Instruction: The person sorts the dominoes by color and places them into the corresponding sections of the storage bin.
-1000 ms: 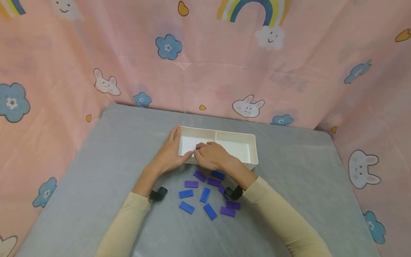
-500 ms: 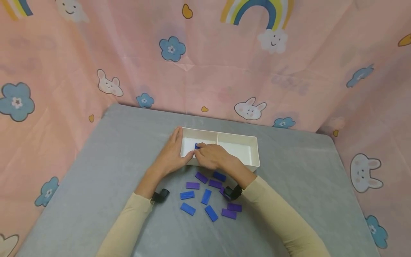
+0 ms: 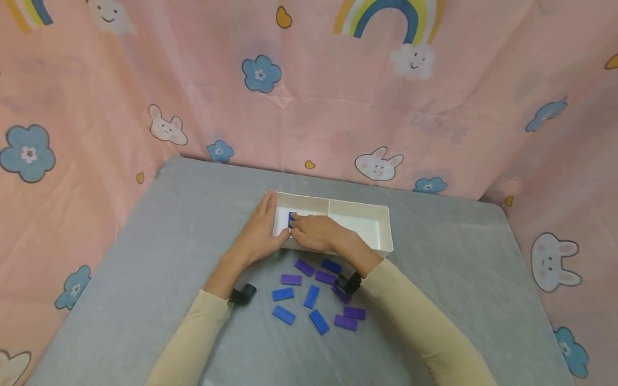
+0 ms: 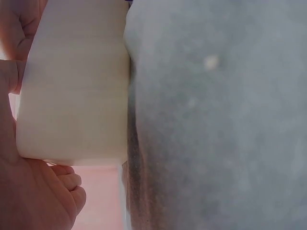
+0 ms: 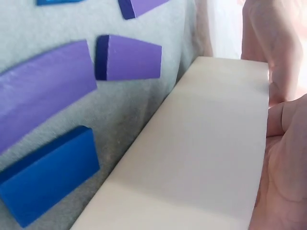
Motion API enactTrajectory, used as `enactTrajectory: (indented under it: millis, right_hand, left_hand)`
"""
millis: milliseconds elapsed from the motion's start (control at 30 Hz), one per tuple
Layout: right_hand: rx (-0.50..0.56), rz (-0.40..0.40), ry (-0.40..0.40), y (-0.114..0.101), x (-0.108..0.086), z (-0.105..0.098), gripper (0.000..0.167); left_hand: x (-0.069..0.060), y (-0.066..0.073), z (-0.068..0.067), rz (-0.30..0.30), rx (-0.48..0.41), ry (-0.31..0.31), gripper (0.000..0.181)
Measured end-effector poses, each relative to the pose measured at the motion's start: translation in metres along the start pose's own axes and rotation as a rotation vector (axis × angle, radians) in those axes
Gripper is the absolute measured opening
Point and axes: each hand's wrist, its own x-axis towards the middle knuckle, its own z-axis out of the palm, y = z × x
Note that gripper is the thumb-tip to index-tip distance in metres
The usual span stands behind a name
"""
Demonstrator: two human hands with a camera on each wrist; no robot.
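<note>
A cream two-compartment box [image 3: 359, 209] stands on the grey table. My left hand [image 3: 256, 230] holds its left end, fingers along the side wall and thumb at the front rim; the left wrist view shows that hand [image 4: 33, 191] around the box corner. My right hand [image 3: 316, 231] reaches over the front wall into the left compartment. Its fingertips hold a dark blue block [image 3: 291, 219] low inside, partly covered by the fingers. From the right wrist, the box's front wall [image 5: 192, 143] hides the block, and part of a hand [image 5: 288, 158] shows beyond the rim.
In front of the box lie several loose blocks, blue ones such as this block [image 3: 319, 321] and purple ones such as this block [image 3: 291, 280]. A pink patterned curtain [image 3: 309, 123] hangs behind the table [image 3: 217, 203].
The blue block, at first almost covered by the right fingers, has come further into sight and shifted slightly left in the compartment. The left hand stays on the box. The head view has shifted slightly.
</note>
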Motion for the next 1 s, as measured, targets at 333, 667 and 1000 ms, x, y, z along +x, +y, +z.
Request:
enactTrajectory:
  millis: [333,667,1000]
  right_hand:
    - [0.186,-0.02,-0.045,-0.003,0.014,-0.004,0.063]
    - [0.205,-0.001,-0.042,-0.018,0.027,-0.004,0.067]
    - [0.259,-0.033,-0.005,-0.018,0.029,-0.001,0.066]
  left_hand:
    - [-0.001,-0.001,0.001,0.024,0.009,0.012,0.101]
    - [0.0,-0.001,0.002,0.033,-0.034,0.005,0.103]
    - [-0.002,0.0,-0.001,0.009,-0.072,-0.008,0.104]
